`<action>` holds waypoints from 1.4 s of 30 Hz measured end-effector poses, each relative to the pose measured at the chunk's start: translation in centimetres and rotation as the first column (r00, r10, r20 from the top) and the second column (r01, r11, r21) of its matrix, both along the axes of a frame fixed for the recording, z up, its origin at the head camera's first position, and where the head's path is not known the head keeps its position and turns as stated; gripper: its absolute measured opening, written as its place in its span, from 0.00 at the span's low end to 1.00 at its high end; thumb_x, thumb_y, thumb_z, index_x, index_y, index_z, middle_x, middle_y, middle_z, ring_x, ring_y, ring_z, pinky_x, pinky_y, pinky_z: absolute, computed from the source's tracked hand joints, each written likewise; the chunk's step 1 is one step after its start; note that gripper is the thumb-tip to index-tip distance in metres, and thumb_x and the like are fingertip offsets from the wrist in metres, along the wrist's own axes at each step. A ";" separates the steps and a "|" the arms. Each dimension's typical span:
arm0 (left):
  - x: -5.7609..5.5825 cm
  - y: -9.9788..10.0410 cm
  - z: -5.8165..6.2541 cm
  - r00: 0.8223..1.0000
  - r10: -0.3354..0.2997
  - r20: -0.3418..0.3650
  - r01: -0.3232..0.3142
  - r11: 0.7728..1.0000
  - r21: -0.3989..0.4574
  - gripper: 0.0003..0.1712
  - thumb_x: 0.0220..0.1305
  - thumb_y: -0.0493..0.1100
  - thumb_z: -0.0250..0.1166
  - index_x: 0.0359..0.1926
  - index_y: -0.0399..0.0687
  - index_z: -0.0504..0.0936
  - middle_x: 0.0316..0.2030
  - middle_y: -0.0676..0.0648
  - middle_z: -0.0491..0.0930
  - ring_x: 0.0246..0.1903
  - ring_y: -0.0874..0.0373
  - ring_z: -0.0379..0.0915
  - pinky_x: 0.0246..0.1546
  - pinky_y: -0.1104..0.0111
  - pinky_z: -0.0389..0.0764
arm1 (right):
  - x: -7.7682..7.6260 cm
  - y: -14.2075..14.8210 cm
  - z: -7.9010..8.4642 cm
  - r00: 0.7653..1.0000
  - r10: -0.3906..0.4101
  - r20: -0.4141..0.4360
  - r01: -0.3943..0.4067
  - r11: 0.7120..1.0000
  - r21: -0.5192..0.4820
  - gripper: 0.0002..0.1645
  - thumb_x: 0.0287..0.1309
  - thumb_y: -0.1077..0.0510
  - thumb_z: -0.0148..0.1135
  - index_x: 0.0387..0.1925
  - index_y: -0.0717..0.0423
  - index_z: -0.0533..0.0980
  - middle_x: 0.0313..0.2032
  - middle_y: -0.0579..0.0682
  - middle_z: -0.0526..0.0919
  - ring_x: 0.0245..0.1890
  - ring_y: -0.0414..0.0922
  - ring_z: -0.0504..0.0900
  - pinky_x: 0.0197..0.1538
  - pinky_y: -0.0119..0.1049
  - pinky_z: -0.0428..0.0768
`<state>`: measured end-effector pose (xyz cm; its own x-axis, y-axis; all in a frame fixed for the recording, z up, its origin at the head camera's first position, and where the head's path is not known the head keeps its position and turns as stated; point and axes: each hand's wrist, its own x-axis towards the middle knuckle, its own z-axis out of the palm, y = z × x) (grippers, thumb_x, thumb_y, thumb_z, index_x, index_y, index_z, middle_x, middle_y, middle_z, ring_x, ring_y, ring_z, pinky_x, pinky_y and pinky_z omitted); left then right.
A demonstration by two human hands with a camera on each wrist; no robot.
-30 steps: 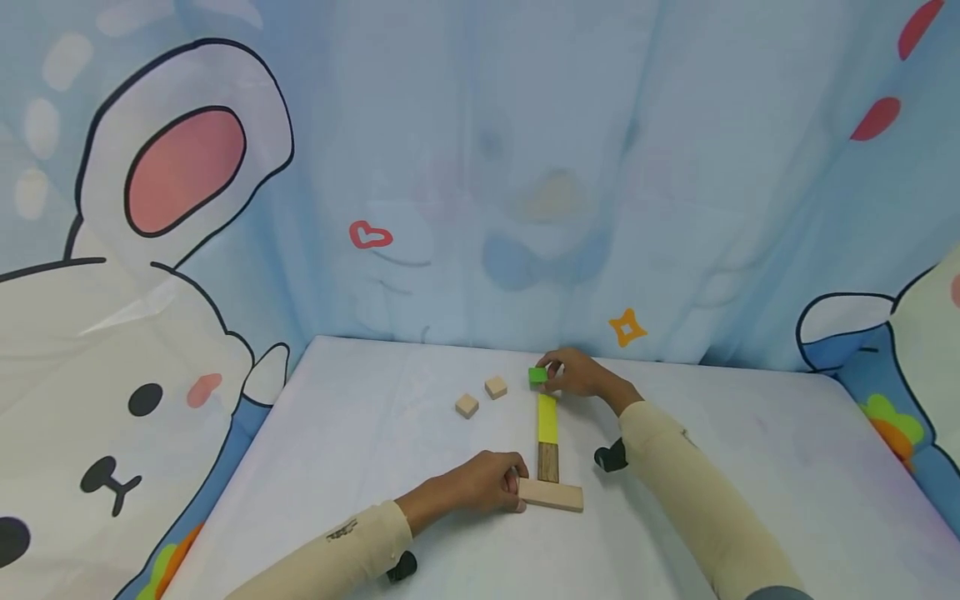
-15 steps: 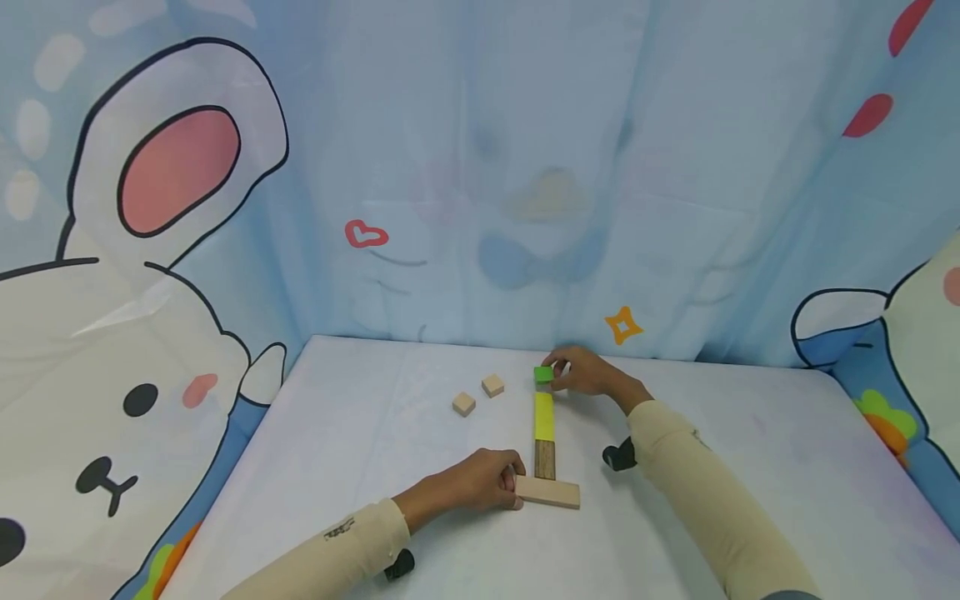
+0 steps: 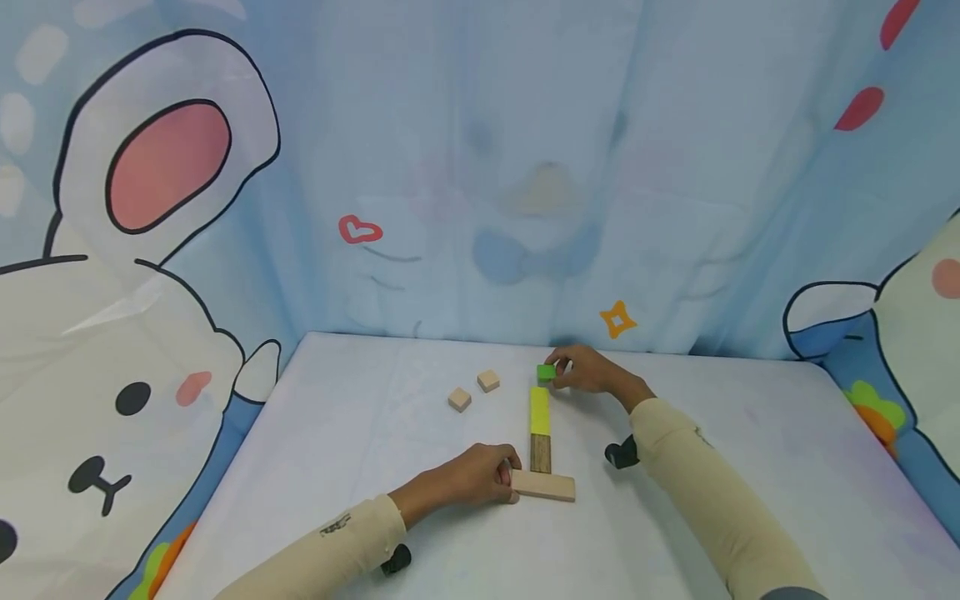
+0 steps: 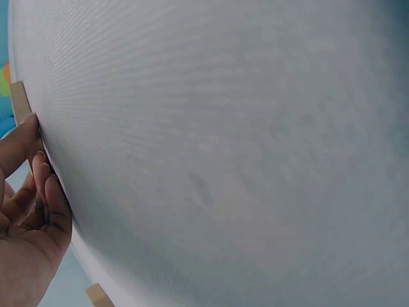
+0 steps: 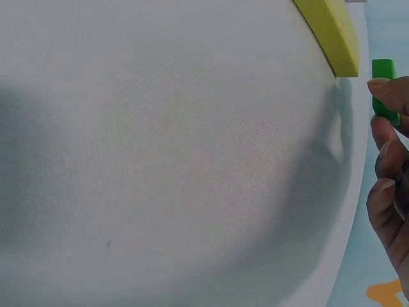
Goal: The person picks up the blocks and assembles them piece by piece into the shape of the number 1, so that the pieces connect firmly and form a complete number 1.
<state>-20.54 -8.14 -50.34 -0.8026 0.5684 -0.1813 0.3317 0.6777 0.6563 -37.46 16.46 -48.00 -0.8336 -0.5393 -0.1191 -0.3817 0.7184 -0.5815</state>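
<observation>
My right hand (image 3: 583,369) pinches a small green block (image 3: 546,373) between thumb and fingertips, just past the far end of a yellow block (image 3: 539,410). In the right wrist view the green block (image 5: 383,70) stays apart from the yellow block (image 5: 332,38). A dark-grained brown block (image 3: 540,453) continues the line toward me. Across its near end lies a pale wooden plank (image 3: 543,486), forming a T. My left hand (image 3: 476,475) grips the plank's left end, thumb on the near side. The left wrist view shows this plank (image 4: 21,102) at the fingertips.
Two small plain wooden cubes (image 3: 460,399) lie left of the yellow block on the white table (image 3: 360,417). A blue patterned curtain (image 3: 420,167) hangs along the table's far edge. A dark wrist camera (image 3: 622,453) is on the right wrist.
The green block in my right hand has shifted slightly rightward, from left of the yellow block's line to its right. My left hand keeps its hold on the plank. The head view has drifted slightly.
</observation>
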 end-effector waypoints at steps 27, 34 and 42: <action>-0.2 -0.3 0.3 1.000 0.007 0.031 -0.008 1.000 0.021 0.20 0.61 0.41 0.73 0.52 0.45 0.78 0.29 0.58 0.75 0.28 0.70 0.69 0.34 0.78 0.74 | -0.2 0.0 0.3 1.000 0.000 0.010 0.000 1.000 0.015 0.24 0.58 0.58 0.69 0.55 0.62 0.78 0.38 0.52 0.81 0.38 0.46 0.75 0.39 0.36 0.73; -0.1 -0.2 0.1 0.999 0.012 0.042 -0.013 1.000 0.023 0.20 0.60 0.41 0.74 0.52 0.45 0.79 0.28 0.58 0.75 0.28 0.70 0.69 0.34 0.77 0.73 | -0.2 0.4 0.0 1.000 0.005 0.018 -0.005 1.000 0.003 0.24 0.58 0.58 0.69 0.56 0.61 0.78 0.38 0.53 0.81 0.38 0.46 0.76 0.39 0.37 0.74; 0.2 -0.1 0.3 0.999 0.004 0.041 -0.006 0.999 0.039 0.20 0.59 0.40 0.74 0.51 0.44 0.78 0.28 0.58 0.75 0.27 0.70 0.69 0.32 0.77 0.73 | -0.2 0.9 -0.4 1.000 0.000 0.026 -0.001 1.000 0.008 0.24 0.58 0.58 0.68 0.56 0.60 0.78 0.39 0.53 0.82 0.36 0.45 0.78 0.39 0.38 0.76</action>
